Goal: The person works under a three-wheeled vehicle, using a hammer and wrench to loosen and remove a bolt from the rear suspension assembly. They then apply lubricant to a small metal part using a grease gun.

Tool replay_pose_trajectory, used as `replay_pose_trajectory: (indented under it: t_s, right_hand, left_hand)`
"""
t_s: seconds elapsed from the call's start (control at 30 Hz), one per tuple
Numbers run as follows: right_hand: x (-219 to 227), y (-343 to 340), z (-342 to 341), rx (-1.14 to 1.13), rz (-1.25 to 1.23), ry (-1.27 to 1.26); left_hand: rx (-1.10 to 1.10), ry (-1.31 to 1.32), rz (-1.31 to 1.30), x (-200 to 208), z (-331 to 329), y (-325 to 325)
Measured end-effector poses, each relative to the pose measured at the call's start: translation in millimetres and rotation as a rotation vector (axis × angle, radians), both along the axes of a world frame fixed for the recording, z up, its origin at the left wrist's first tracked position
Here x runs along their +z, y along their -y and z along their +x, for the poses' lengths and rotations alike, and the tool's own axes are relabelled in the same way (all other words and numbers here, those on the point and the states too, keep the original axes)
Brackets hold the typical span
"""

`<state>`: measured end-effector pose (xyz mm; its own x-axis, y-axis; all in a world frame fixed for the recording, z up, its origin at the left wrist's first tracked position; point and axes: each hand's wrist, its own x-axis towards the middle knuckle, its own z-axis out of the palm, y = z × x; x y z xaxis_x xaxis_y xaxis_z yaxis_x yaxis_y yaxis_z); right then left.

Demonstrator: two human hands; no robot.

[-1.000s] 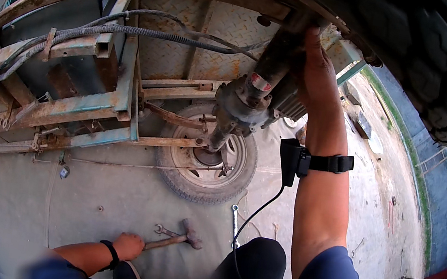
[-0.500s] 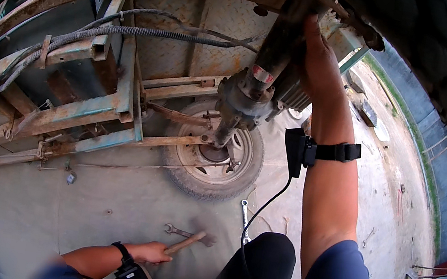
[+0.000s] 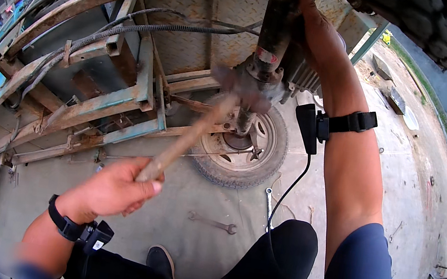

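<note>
My left hand (image 3: 111,185) is closed around the wooden handle of a hammer (image 3: 185,142). The hammer's head is smeared by motion and overlaps the grey gear housing (image 3: 260,75) of an axle, so I cannot tell whether they touch. At the top, my right hand (image 3: 318,29) is against the dark axle tube (image 3: 278,28), just above that housing. Its fingers are mostly hidden behind the tube. A finned motor casing (image 3: 304,77) sits beside the right wrist. Below the housing is a wheel with a pale rim (image 3: 268,135).
A rusty, blue-painted vehicle frame (image 3: 115,102) with corrugated cable conduit (image 3: 153,26) fills the left. A knobby tyre (image 3: 439,33) hangs at upper right. An open-ended wrench (image 3: 212,223) and another wrench (image 3: 268,205) lie on the concrete floor near my knee.
My left hand has raised the hammer from near the floor up to the gear housing. My right hand stays at the axle tube. The view has shifted slightly.
</note>
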<state>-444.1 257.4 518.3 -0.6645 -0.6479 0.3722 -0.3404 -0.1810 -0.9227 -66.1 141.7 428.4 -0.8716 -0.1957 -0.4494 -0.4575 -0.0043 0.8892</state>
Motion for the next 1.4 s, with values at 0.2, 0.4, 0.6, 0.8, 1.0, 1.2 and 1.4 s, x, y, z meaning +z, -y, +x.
replay_pose_trajectory:
  t_s: [0.2, 0.4, 0.6, 0.8, 1.0, 1.2, 1.4]
  right_hand:
    - [-5.6, 7.1, 4.8, 0.016, -0.171, -0.005]
    - [-4.4, 8.0, 2.2, 0.060, -0.200, -0.034]
    - [-6.3, 8.7, -2.3, 0.073, -0.209, -0.051]
    - [-6.0, 10.3, -4.7, 0.094, -0.227, -0.064]
    - [-6.7, 12.7, -4.2, 0.140, -0.258, -0.101]
    - [-18.8, 9.9, -44.3, -0.233, -0.109, -0.722]
    - [-15.9, 20.9, -25.5, 0.106, -0.161, 0.066]
  left_hand:
    - [0.187, -0.189, -0.078, 44.9, -19.9, -14.0]
    - [0.186, -0.266, -0.138, 54.5, -32.6, -21.7]
    - [0.192, -0.202, -0.157, 54.3, -28.2, -24.8]
    - [0.199, -0.236, -0.208, 51.7, -28.7, -20.5]
    - [0.272, -0.292, -0.217, 50.1, -31.0, -12.6]
    - [0.279, -0.251, -0.137, 38.1, -23.2, -15.6]
    - [0.363, -0.407, -0.266, 40.3, -20.3, -6.8]
